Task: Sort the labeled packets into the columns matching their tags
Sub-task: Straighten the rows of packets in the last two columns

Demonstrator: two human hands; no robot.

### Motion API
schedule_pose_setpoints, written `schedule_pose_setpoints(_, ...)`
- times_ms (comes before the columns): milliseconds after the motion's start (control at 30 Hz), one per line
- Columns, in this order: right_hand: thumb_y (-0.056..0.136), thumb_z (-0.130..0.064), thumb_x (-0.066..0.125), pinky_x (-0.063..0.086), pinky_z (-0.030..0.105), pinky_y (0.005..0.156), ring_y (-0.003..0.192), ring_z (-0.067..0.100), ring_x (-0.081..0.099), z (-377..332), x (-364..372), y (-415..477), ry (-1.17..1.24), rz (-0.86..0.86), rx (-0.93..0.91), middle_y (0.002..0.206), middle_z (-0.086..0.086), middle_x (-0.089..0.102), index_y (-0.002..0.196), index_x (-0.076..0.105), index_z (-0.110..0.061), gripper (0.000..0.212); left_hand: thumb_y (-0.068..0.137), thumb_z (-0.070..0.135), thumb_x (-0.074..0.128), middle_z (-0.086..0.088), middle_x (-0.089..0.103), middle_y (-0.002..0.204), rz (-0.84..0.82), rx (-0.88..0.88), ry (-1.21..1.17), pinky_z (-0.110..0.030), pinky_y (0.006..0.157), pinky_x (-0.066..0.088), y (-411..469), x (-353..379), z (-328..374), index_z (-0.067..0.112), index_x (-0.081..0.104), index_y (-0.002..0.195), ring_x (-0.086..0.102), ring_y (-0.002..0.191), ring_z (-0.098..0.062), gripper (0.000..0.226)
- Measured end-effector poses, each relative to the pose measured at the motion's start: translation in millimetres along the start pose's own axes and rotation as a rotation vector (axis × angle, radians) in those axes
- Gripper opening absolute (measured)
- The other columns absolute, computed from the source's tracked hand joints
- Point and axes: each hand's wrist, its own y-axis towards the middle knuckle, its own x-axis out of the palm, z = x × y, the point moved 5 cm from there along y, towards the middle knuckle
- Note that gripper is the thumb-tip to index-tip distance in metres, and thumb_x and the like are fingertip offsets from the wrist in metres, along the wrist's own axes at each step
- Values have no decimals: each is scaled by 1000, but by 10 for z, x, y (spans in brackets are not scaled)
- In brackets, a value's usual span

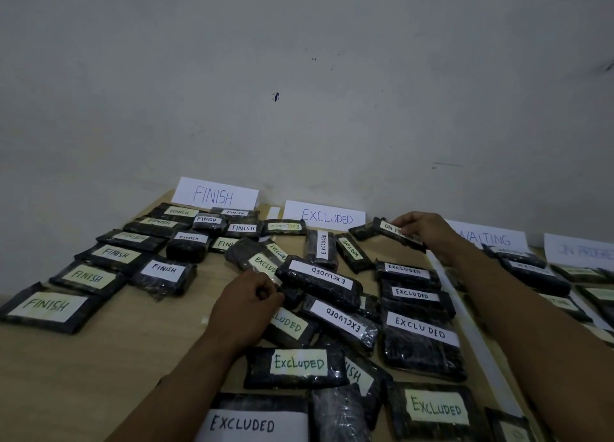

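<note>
Black plastic-wrapped packets with handwritten tags lie on a wooden table (99, 358). My right hand (423, 232) pinches an ON PROGRESS packet (387, 228) near the back, just right of the EXCLUDED sign (325, 216). My left hand (247, 303) has curled fingers on the edge of an EXCLUDED packet (319, 280) in the middle pile. A WAITING packet (353, 252) lies among the EXCLUDED ones. A partly covered packet ending in "ISH" (360, 375) sits under the near EXCLUDED packets.
Paper signs stand against the wall: FINISH (217, 194), WAITING (491, 239) and ON PROGRESS (584, 250). FINISH packets (89, 277) fill the left column. White paper strips (465, 315) separate columns. More packets (531, 268) lie at the right.
</note>
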Motion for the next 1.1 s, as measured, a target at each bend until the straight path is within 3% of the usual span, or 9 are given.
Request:
schedule_pose_setpoints(133, 86, -10, 64, 37, 26, 52, 58, 19, 51, -115, -5, -189, -37, -87, -51, 73, 10, 60, 90, 69, -11, 7, 83, 21, 67, 5, 56, 79, 0, 29, 30, -34, 69, 45, -8, -4, 31, 21, 58, 67, 53, 76, -7, 19)
schedule_pose_setpoints(233, 77, -1, 73, 40, 24, 50, 57, 15, 51, -269, 4, -450, -67, -195, -113, 76, 6, 61, 89, 66, -13, 19, 84, 22, 66, 6, 57, 77, 39, 85, 49, -36, 69, 47, -45, -48, 129, 22, 58, 67, 54, 75, -9, 18)
schedule_pose_setpoints(367, 74, -8, 79, 48, 20, 66, 75, 14, 59, -474, -82, -943, -150, -230, -245, 90, 5, 65, 98, 68, -17, 28, 82, 38, 56, 8, 55, 73, 54, 363, 267, -32, 61, 43, -111, -91, 479, 25, 55, 70, 51, 72, -14, 18)
schedule_pose_setpoints(467, 79, -17, 76, 48, 12, 70, 77, 1, 63, -572, -212, -1346, -186, -224, -316, 93, -11, 69, 104, 69, -25, 27, 82, 40, 50, 8, 53, 69, -21, 581, 417, -28, 54, 37, -192, -4, 880, 23, 56, 70, 51, 65, -16, 22)
schedule_pose_setpoints(533, 82, -22, 74, 48, 15, 73, 82, 1, 64, -571, -338, -1584, -207, -200, -339, 95, -11, 70, 109, 69, -27, 28, 82, 42, 44, 7, 53, 70, -99, 700, 457, -29, 54, 38, -269, 140, 1164, 22, 56, 71, 52, 64, -17, 26)
schedule_pose_setpoints(633, 82, -25, 74, 51, 27, 84, 93, 11, 65, -456, -638, -1949, -220, -105, -384, 103, -7, 70, 111, 69, -29, 30, 83, 40, 48, 7, 55, 72, -250, 850, 445, -30, 54, 44, -456, 526, 1541, 24, 57, 73, 55, 66, -17, 21)
schedule_pose_setpoints(767, 85, -12, 71, 52, 20, 77, 94, 9, 64, -67, -1228, -2484, -174, 70, -414, 107, -4, 67, 110, 66, -28, 30, 81, 41, 47, 4, 57, 80, -397, 953, 385, -32, 59, 46, -726, 1273, 1992, 23, 61, 77, 57, 74, -19, 24)
schedule_pose_setpoints(967, 87, -14, 65, 39, 11, 95, 113, -6, 52, 885, -2324, -3189, -380, 383, -301, 119, -10, 60, 120, 62, -23, 34, 75, 41, 46, -7, 59, 89, -228, 759, 263, -36, 68, 45, -741, 2089, 2266, 20, 65, 87, 57, 83, -32, 31)
schedule_pose_setpoints(1100, 83, -16, 59, 35, 6, 93, 110, -15, 49, 1380, -2924, -3592, -512, 577, -225, 119, -1, 61, 120, 62, -15, 38, 79, 40, 42, -7, 60, 94, -236, 673, 415, -42, 80, 39, -748, 2317, 2083, 19, 66, 91, 56, 91, -33, 35)
